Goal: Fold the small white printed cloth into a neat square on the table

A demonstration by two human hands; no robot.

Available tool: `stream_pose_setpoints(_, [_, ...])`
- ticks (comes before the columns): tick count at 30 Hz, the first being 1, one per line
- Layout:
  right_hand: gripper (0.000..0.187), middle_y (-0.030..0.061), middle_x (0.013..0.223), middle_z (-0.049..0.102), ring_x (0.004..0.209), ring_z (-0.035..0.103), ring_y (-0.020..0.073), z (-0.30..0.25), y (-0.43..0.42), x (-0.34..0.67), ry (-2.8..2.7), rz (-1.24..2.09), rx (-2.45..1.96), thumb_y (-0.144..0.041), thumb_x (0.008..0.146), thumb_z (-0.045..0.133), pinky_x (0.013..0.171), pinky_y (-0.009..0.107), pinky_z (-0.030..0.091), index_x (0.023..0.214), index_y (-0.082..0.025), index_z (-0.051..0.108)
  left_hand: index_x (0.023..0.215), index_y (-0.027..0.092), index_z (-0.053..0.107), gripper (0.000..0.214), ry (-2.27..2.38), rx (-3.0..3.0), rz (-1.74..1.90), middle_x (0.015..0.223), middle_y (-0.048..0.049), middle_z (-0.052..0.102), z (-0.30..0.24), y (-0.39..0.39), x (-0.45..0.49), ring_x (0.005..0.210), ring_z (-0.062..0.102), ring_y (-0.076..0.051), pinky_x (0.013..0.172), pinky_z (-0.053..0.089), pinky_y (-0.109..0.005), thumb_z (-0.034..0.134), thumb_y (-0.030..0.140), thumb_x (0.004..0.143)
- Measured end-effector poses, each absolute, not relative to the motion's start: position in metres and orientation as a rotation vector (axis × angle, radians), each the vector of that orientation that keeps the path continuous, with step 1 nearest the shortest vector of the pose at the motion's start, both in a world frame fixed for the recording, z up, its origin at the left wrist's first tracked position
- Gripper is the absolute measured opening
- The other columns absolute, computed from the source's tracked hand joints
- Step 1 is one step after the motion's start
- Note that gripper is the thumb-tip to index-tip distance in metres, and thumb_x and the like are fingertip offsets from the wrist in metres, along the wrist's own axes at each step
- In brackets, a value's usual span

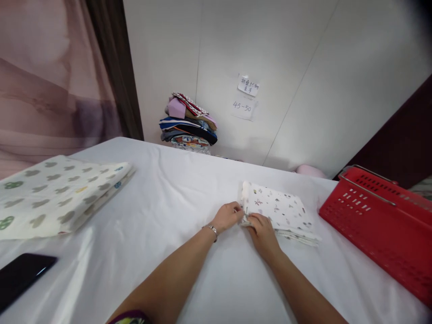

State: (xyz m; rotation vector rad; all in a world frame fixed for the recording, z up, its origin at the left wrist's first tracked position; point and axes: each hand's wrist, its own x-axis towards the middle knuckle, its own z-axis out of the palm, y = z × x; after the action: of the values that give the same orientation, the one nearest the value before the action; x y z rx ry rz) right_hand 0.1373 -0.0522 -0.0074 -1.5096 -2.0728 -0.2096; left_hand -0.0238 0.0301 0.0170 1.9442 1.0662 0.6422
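Note:
A folded white cloth [280, 208] with small printed plant-like figures lies flat on the table, right of the middle. At its near left corner my left hand [228, 218], with a bracelet at the wrist, is closed with its fingertips at the cloth's edge. Close beside it my right hand [263, 233] has its fingers curled over the same corner, thumb side toward the left hand. Something thin and greenish shows between the two hands at that corner; I cannot make out what it is. The fingertips are partly hidden.
A larger folded cloth [64, 193] with grey mushroom-like shapes lies at the left, with a black phone [23, 274] in front. A red basket [381, 234] stands at the right. Behind the white-covered table [162, 216] are stacked folded fabrics [189, 123] and wall notes [243, 109].

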Motion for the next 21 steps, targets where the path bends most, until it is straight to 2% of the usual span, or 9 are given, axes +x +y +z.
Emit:
stream_pose_setpoints(3, [0.022,0.0079,0.103,0.059,0.096,0.053,0.0224,-0.007,-0.051,0.136,-2.069,-0.245,-1.485,-0.013,0.082,0.047,0.082,0.039,0.041,0.101,-0.021,0.057,0.095,0.019,0.059,0.036,1.252,1.915,0.649,0.086,-0.0045,0.066,0.015,0.028,-0.015,0.078,0.06,-0.017,0.068,0.042,-0.025,0.047,0.048,0.077])
stream_pose_setpoints(6, [0.023,0.0078,0.099,0.06,0.094,0.053,0.0214,-0.005,-0.051,0.133,-2.061,-0.238,-1.478,-0.01,0.081,0.047,0.081,0.037,0.042,0.098,-0.019,0.058,0.105,0.018,0.055,0.043,1.374,1.926,0.518,0.093,-0.0085,0.066,0.015,0.026,-0.009,0.088,0.06,-0.021,0.073,0.041,-0.028,0.049,0.049,0.075])
stream_pose_setpoints(9, [0.024,0.0074,0.096,0.06,0.092,0.053,0.0207,-0.003,-0.051,0.131,-2.049,-0.202,-1.482,-0.007,0.078,0.047,0.08,0.035,0.042,0.096,-0.019,0.058,0.111,0.017,0.051,0.05,1.385,1.88,0.4,0.095,-0.0102,0.066,0.015,0.027,-0.007,0.091,0.06,-0.023,0.071,0.041,-0.027,0.049,0.052,0.074])
stream_pose_setpoints(15, [0.03,0.0067,0.095,0.06,0.091,0.053,0.0205,-0.001,-0.045,0.126,-1.98,-0.115,-1.462,-0.002,0.074,0.043,0.08,0.035,0.042,0.094,-0.02,0.058,0.117,0.016,0.044,0.052,1.373,1.804,0.401,0.084,-0.0065,0.067,0.026,0.036,-0.009,0.079,0.062,-0.019,0.063,0.041,-0.024,0.053,0.039,0.072])
stream_pose_setpoints(21, [0.029,0.0058,0.099,0.061,0.093,0.053,0.0195,0.0,-0.039,0.103,-2.033,-0.033,-1.444,-0.006,0.076,0.044,0.082,0.033,0.041,0.098,-0.02,0.056,0.106,0.017,0.052,0.043,1.278,1.979,0.278,0.069,-0.0023,0.066,0.041,0.052,-0.036,0.067,0.061,-0.018,0.057,0.04,-0.023,0.055,0.032,0.066])
